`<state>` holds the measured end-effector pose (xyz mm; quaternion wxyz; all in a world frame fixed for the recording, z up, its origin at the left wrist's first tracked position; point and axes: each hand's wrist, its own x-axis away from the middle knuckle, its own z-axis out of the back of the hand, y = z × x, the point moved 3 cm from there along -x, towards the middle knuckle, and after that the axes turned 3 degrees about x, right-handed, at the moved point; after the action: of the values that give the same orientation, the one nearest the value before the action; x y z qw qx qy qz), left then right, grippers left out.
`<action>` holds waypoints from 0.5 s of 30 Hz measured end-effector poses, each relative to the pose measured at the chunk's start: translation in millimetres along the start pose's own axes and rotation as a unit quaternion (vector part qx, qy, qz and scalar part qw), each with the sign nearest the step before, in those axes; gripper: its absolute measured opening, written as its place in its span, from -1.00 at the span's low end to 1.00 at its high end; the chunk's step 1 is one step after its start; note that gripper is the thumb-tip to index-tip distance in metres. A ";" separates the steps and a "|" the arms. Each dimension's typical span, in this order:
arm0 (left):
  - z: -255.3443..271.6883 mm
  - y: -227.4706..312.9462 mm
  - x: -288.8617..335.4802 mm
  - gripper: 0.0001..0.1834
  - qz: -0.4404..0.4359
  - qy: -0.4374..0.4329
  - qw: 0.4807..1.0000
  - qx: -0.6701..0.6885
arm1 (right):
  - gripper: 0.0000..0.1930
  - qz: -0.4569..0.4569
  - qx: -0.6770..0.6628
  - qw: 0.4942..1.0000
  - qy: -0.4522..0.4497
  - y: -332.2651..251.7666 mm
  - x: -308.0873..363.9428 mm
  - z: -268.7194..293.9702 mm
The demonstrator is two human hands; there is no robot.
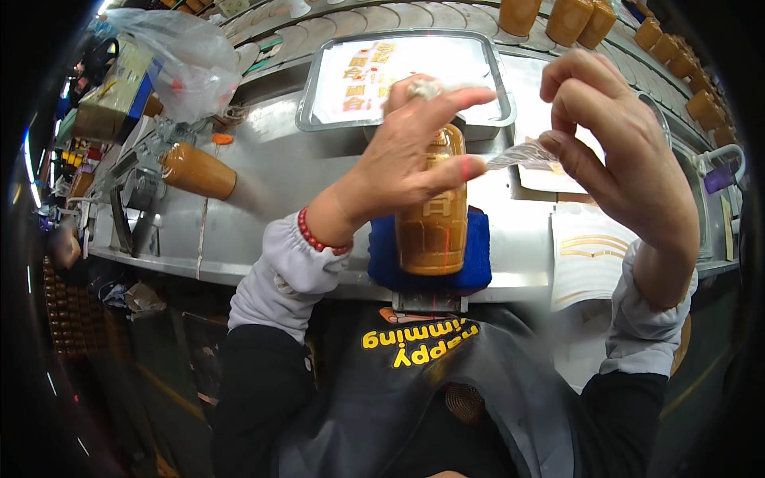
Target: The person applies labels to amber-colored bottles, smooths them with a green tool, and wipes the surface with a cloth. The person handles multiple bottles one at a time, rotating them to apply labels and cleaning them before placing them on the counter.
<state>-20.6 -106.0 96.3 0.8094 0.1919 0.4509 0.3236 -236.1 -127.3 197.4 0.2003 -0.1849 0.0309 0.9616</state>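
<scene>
An amber-brown embossed bottle (433, 239) lies on a blue padded rest (382, 255) in front of me, its far end toward the back of the bench. My left hand (398, 151) is over the bottle's upper part, thumb and forefinger apart. A crumpled white cloth-like wad (425, 88) is tucked among its curled fingers. At the right, my right hand (617, 143) is raised, its thumb and bent fingers pinching a thin clear plastic strip (522, 154). That strip spans to my left thumb tip; whether the thumb grips it, I cannot tell.
A metal tray (307, 107) with a white sheet of gold and red labels stands behind the bottle. Label sheets (590, 247) lie at the right. Another brown bottle (199, 170) rests at left near a metal fixture. Several bottles (567, 20) stand on the curved slatted conveyor (382, 17).
</scene>
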 end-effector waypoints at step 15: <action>8.2 34.0 104.8 -0.75 0.365 -0.061 0.892 0.258 | -0.76 -0.224 -0.327 0.913 0.093 -55.2 80.7 -100.5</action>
<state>14.7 -8.7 57.5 0.5823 0.5642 0.3662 0.4565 -248.4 -59.9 75.0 0.3354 -0.3305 -0.3087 0.8264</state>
